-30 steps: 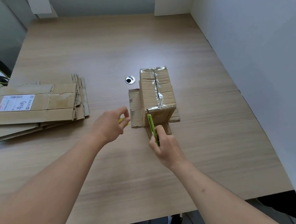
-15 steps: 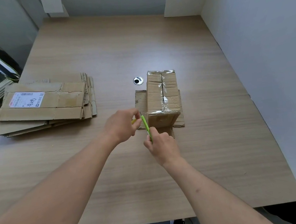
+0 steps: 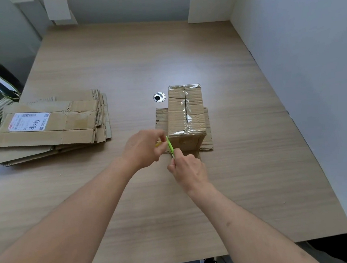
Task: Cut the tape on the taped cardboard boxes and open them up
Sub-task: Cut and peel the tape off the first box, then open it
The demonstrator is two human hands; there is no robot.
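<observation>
- Moved: your left hand [image 3: 143, 149] has closed in on the green cutter [image 3: 169, 146]; fingers pinching its tip; right hand [image 3: 188, 170] clenched around its handle
- Taped box [image 3: 186, 117]: light, stiff, slick tape; steady its side

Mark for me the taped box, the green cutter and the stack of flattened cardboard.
taped box [image 3: 185, 111], head view, on its taped top face.
green cutter [image 3: 169, 145], head view, on the green body above the right hand.
stack of flattened cardboard [image 3: 77, 128], head view, on the top sheet, right of the label.
</observation>
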